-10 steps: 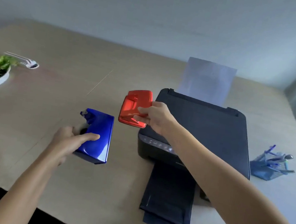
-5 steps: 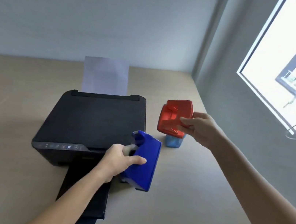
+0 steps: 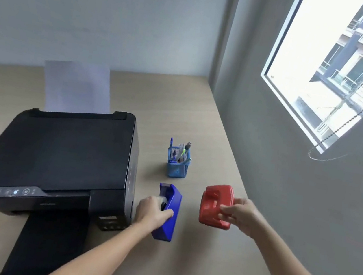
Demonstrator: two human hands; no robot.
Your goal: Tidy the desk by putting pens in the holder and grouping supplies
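Black printer (image 3: 62, 157) on tan surface (image 3: 180, 266), paper sheet (image 3: 77, 88) upright in its rear tray. Blue tape dispenser (image 3: 170, 215) beside it, grasped by left hand (image 3: 153, 210). Red hole punch (image 3: 215, 204) gripped in right hand (image 3: 238, 215). Blue mesh holder (image 3: 177, 168) behind them, pens (image 3: 179, 150) standing inside.

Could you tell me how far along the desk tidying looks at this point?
Pens already stand in the blue mesh pen holder beside the printer, so that part looks done. Grouping is in hand: the left hand grips the blue tape dispenser and the right hand grips the red hole punch, both just in front of the holder. Left: setting both down and letting go.
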